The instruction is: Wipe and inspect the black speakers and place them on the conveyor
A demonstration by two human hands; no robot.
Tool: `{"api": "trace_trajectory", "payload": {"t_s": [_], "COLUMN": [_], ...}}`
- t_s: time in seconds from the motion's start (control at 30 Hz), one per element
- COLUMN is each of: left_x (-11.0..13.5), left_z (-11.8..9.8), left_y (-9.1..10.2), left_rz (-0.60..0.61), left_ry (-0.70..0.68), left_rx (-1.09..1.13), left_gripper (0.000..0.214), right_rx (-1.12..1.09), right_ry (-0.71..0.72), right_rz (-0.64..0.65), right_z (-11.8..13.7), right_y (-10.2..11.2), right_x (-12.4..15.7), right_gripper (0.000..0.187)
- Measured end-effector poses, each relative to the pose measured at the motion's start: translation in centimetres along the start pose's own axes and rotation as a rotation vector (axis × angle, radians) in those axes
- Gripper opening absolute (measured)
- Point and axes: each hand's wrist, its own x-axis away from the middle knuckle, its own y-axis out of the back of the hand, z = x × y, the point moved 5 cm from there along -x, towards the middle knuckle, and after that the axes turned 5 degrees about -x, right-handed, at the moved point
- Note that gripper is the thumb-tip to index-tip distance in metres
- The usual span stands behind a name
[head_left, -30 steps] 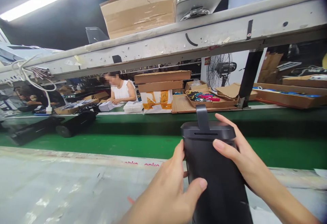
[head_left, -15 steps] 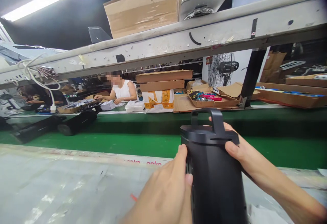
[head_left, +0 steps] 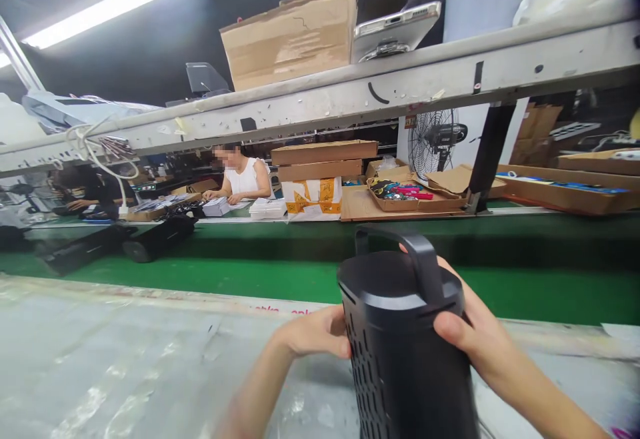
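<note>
Holding a black slotted cylinder with a carry handle (head_left: 400, 359), slightly tilted, over the near part of the surface (head_left: 125, 359). Left hand (head_left: 315, 332) cups its side, fingers curled round; right hand (head_left: 465, 329) clamps near the top, thumb pressed on. Base is out of view.

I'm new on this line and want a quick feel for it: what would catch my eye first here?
A black cylindrical device with a slotted side and top handle stands out in front, held by the left hand and right hand. Beyond it runs a green belt, with a person in a white top at white stacks. Overhead, a cardboard box sits on a grey shelf.
</note>
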Motion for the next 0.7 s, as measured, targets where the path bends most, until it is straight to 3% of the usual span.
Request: {"api": "trace_trajectory", "payload": {"t_s": [0.17, 0.27, 0.4, 0.47, 0.6, 0.7], "left_x": [0.8, 1.0, 1.8, 2.4, 2.9, 2.5], "left_z": [3.2, 3.1, 2.4, 1.9, 1.7, 1.7], "left_y": [-4.2, -5.1, -5.2, -5.7, -7.3, -8.1], "left_rz": [-0.168, -0.305, -0.442, -0.436, -0.310, -0.276], "left_ry": [0.011, 0.008, 0.028, 0.007, -0.017, -0.115], "left_rx": [0.247, 0.298, 0.235, 0.139, 0.128, 0.193], "left_gripper": [0.088, 0.085, 0.083, 0.090, 0.095, 0.094], "right_rx": [0.082, 0.051, -0.104, -0.270, -0.923, -1.096], "right_ry": [-0.148, -0.283, -0.411, -0.553, -0.877, -0.932], "right_rz": [-0.146, -0.212, -0.304, -0.271, -0.300, -0.344], "right_z": [-5.2, -8.1, -10.1, -10.5, -10.2, -10.1], "right_y": [0.1, -0.1, -0.1, -0.8, -2.7, -2.5], "right_x": [4.4, 6.0, 6.2, 6.7, 8.2, 8.3], "right_gripper": [0.075, 0.089, 0.104, 0.094, 0.062, 0.049]}}
